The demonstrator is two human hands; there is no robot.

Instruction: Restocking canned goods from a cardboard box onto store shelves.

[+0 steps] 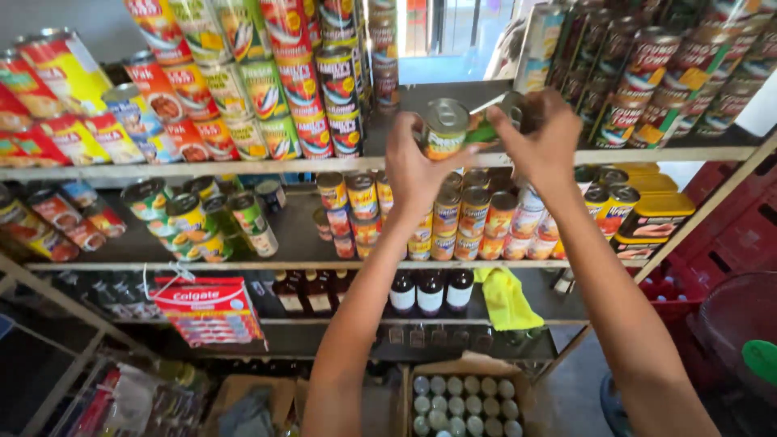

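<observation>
a small shop: shelves [243, 168] stacked with canned goods [267, 89].

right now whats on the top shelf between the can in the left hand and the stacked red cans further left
In the head view, the dark top shelf is bare between the can in the left hand and the stacked red cans.

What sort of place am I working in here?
Probably a small grocery shop: metal shelves packed with stacked tins, dark bottles below, a carton of cans on the floor. Both hands hold tins at the top shelf.

A single head-worn camera looks forward and slightly down at the shelves [243, 167] from close, arm's-length range, tilted so the shelf edges slant, with both raised forearms entering from the bottom edge.
</observation>
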